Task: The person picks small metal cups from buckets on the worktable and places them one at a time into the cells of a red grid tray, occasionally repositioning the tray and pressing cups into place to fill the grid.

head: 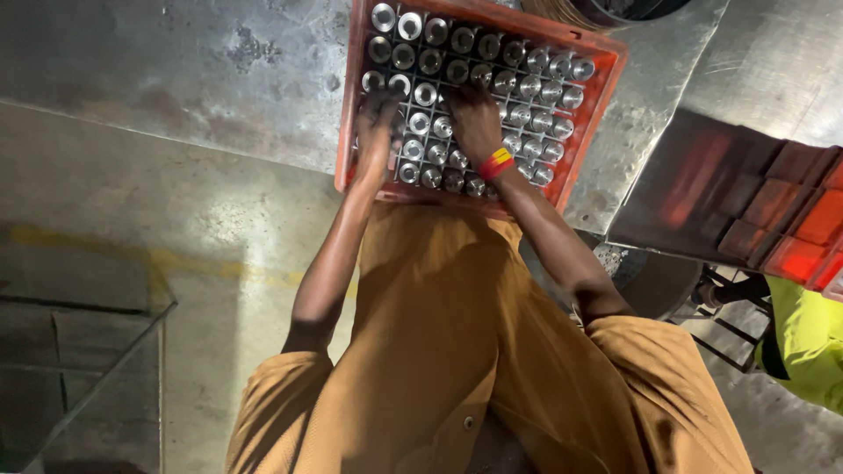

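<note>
An orange-red plastic crate [597, 96] with a grid of cells sits on a worn metal table [219, 79]. Several shiny metal cylinders [536, 86] stand upright in the cells. My left hand [376, 132] is blurred, low over the crate's near-left cells by its left wall. My right hand [474, 118], with a red and yellow wristband [496, 162], lies palm down on the cylinders in the crate's middle, fingers curled over them. What either hand holds is hidden. My brown-orange shirt fills the lower view.
A second orange crate [808, 228] lies at the right beside a tilted metal panel [694, 184]. Another person's yellow-green sleeve [808, 342] shows at the right edge. Concrete floor with a faded yellow line [176, 263] lies left; a glass-sided box [88, 377] stands bottom left.
</note>
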